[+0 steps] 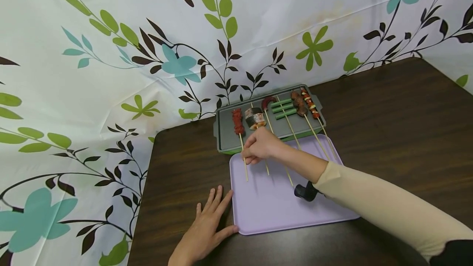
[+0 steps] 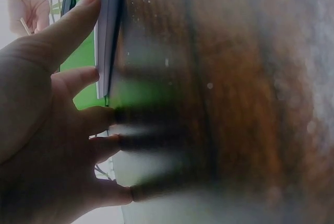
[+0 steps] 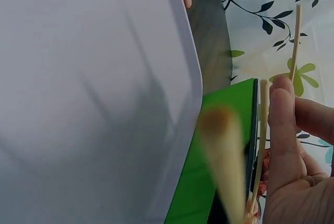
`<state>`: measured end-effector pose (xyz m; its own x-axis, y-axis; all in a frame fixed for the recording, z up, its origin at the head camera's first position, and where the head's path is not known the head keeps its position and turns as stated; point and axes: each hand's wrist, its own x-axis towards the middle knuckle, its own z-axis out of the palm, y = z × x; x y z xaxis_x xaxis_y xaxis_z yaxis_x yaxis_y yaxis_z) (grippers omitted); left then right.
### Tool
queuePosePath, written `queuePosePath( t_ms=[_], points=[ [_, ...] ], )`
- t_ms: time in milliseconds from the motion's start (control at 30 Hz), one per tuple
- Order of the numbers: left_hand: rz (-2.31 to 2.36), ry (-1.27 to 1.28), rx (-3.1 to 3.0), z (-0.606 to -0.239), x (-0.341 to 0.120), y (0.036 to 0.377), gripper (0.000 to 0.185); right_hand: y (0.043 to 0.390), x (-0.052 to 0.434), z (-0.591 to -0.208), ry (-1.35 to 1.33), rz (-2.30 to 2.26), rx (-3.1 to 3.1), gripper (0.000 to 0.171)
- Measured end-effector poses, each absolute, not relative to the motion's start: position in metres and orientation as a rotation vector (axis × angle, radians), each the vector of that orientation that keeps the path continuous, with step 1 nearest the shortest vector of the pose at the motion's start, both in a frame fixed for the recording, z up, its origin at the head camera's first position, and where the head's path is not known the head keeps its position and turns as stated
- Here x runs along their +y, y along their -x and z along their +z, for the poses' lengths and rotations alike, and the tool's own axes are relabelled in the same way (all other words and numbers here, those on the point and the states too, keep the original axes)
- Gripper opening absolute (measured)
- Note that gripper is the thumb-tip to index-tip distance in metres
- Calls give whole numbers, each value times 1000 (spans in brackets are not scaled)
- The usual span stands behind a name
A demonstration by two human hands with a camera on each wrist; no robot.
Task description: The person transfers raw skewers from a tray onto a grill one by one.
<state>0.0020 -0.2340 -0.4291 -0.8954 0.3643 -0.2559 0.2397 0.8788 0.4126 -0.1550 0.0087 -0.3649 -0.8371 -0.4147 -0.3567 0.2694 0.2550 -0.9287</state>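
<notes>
My right hand (image 1: 260,145) pinches the bare wooden stick of the leftmost skewer (image 1: 238,121), whose red meat pieces lie on the grey grill plate (image 1: 226,128). In the right wrist view the stick (image 3: 296,41) passes between thumb and fingers. Beside it lies a skewer with a dark-wrapped roll (image 1: 255,117), its stick running under the hand. My left hand (image 1: 205,227) rests on the table with fingers spread, its thumb and fingertips against the left edge of the lilac tray (image 1: 281,214). In the left wrist view, the thumb (image 2: 78,18) touches the tray's side.
Further right on the grill lie a curled dark-red skewer (image 1: 269,102), green stalks on a stick (image 1: 283,108), browned meat (image 1: 298,104) and a mixed skewer (image 1: 310,104). Their sticks stretch over the tray. A patterned cloth (image 1: 258,24) hangs behind the dark wooden table (image 1: 399,134).
</notes>
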Motion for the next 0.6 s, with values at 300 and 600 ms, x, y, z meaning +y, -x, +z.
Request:
queuePosePath(
  t_ms=[300, 600],
  points=[
    [546, -475, 2731, -430, -233, -3, 86, 155, 8, -364, 157, -1581, 2077, 13],
    [546, -464, 2726, -428, -232, -2, 86, 156, 10, -364, 155, -1552, 2101, 12]
  ],
)
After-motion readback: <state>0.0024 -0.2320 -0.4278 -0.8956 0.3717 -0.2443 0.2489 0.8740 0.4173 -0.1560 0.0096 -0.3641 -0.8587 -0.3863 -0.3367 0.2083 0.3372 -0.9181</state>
